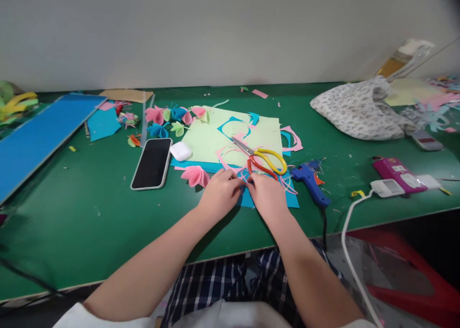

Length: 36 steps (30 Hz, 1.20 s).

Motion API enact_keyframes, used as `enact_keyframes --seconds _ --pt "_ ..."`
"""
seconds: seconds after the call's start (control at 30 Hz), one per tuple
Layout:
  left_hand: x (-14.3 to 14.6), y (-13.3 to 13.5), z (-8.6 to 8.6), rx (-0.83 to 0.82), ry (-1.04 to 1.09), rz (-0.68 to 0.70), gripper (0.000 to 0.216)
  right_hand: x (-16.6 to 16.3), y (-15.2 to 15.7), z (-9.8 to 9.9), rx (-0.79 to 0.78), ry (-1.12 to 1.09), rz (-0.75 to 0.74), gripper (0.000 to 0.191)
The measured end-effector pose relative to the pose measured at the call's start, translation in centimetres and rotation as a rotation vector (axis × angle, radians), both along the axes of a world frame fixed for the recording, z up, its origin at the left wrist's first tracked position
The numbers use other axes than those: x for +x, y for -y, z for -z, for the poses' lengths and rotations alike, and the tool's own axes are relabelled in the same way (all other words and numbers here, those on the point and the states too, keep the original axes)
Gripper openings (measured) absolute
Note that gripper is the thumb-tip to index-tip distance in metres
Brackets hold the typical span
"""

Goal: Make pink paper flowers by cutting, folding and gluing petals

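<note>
Near the front edge of the green table (108, 232), pinched between the fingertips of left hand (220, 192) and right hand (268, 194): a small pink paper scrap (245, 178), over a blue sheet (293, 199). Probably feather-light, thin and limp, easily creased or torn; best taken gently by its edges. Touching both hands, mostly hidden by them. Just beyond, scissors (262, 158); to the right, a glue gun (309, 180).
</note>
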State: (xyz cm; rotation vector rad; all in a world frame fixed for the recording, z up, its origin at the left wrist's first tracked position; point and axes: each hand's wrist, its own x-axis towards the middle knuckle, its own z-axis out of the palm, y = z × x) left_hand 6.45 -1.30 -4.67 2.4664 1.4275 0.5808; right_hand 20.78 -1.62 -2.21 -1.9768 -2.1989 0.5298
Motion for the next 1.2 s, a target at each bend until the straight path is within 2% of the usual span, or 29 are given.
enact_keyframes --seconds 0.13,0.27,0.33,0.4,0.47,0.5,0.57,0.67,0.77,0.97,1.2 --pt "0.0 0.0 0.0 -0.007 -0.026 0.013 0.027 0.2 -0.1 0.2 0.003 -0.122 0.013 0.015" --pt "0.1 0.1 0.0 0.004 -0.035 0.029 0.027 1.7 -0.2 0.0 -0.012 -0.348 0.004 0.014" --pt "0.2 0.2 0.0 0.013 -0.032 0.04 0.026 2.5 -0.3 -0.2 -0.041 -0.519 0.032 0.022" --pt "0.2 0.1 0.0 0.024 -0.026 0.05 0.025 3.2 -0.4 -0.4 -0.105 -0.793 0.093 0.028" --pt "-0.2 -0.2 0.1 0.048 -0.014 0.029 0.025 3.7 -0.6 -0.4 -0.142 -1.027 0.155 0.027" --pt "-0.5 -0.4 0.1 0.066 -0.008 0.001 0.026 3.9 -0.7 -0.4 -0.124 -1.064 0.177 0.025" --pt "-1.2 -1.0 0.0 0.117 0.003 -0.117 0.029 4.1 -0.9 -0.1 0.015 -0.946 0.197 0.021" --pt "-2.2 -1.6 -0.1 0.15 -0.028 -0.231 0.031 4.3 -1.5 0.6 0.261 -0.505 0.167 0.017" --pt "-2.5 -1.5 -0.3 0.116 -0.102 -0.235 0.032 4.1 -2.2 1.3 0.286 -0.158 0.084 0.029" --pt "-2.1 -0.8 -0.6 0.03 -0.172 -0.247 0.033 3.0 -3.2 1.7 0.269 -0.04 0.077 0.039" --pt "-1.8 -1.1 -0.6 -0.144 -0.049 -0.238 0.034 2.6 -3.5 1.5 0.289 -0.012 0.103 0.048"
